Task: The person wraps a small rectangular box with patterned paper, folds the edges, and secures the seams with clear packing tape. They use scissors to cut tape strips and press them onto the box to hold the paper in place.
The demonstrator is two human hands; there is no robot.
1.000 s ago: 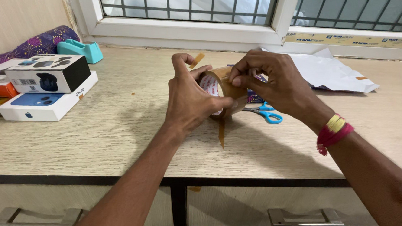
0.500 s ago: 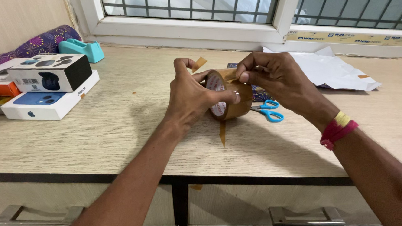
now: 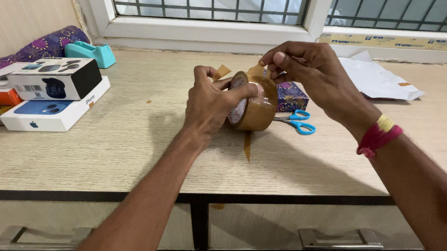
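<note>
My left hand (image 3: 209,106) grips a roll of brown packing tape (image 3: 253,108) held just above the wooden counter (image 3: 131,141), with a small scrap of tape (image 3: 222,71) stuck to a fingertip. My right hand (image 3: 311,79) pinches the loose tape end (image 3: 257,69) at the top of the roll and lifts it away. A strip of brown tape (image 3: 246,146) lies on the counter below the roll. Behind the roll sits a small box wrapped in purple patterned paper (image 3: 290,96). Blue-handled scissors (image 3: 298,123) lie beside it.
Stacked white and black product boxes (image 3: 53,94) sit at the left, with a teal tape dispenser (image 3: 91,53) and a purple patterned roll (image 3: 43,48) behind them. White paper (image 3: 381,79) lies at the right under the barred window. Drawer handles (image 3: 339,240) run below the counter edge.
My right hand has risen from the roll's side to its top, peeling the tape end up. The roll tilted, and the purple wrapped box behind it came into view.
</note>
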